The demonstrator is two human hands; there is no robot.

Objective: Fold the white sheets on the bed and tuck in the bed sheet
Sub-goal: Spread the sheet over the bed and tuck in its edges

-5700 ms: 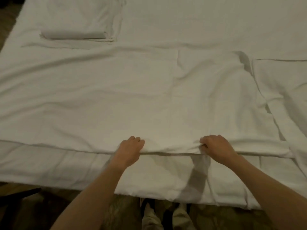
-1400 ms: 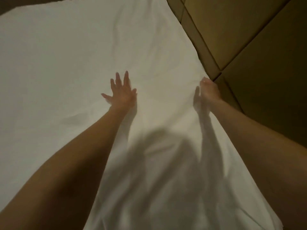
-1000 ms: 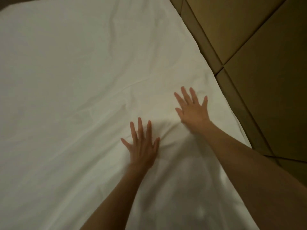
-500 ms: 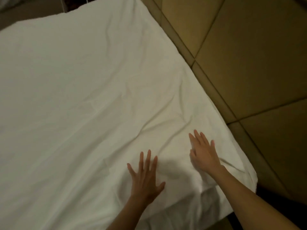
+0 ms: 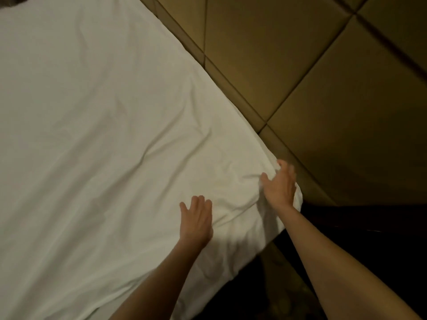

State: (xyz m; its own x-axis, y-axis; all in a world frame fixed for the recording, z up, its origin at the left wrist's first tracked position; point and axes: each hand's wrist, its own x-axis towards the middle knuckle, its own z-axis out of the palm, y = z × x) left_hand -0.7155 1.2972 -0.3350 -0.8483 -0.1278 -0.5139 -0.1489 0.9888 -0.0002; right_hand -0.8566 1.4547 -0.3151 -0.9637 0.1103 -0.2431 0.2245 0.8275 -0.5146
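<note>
- Padded tan wall panels, split by dark seams, run along the far side of the bed and fill the upper right of the view.
- Below them, at the lower right, the space beside the bed is dark and little can be made out there.
- White bed sheet covers the bed from the upper left down to the near corner, mostly smooth, with creases fanning out toward that corner.
- At the corner the sheet bunches into soft folds and drapes over the near edge of the bed.
- Left hand lies palm down on the sheet just inside the near edge, fingers straight and slightly spread, pressing the cloth flat and holding nothing.
- Right hand sits on the corner itself, next to the wall panels; its thumb is spread out and its fingers bend over the bunched cloth on the far side. It is blurred, so I cannot tell whether it grips the cloth or only presses on it.
- Both bare forearms reach in from the bottom of the view, the hands near each other but apart.
</note>
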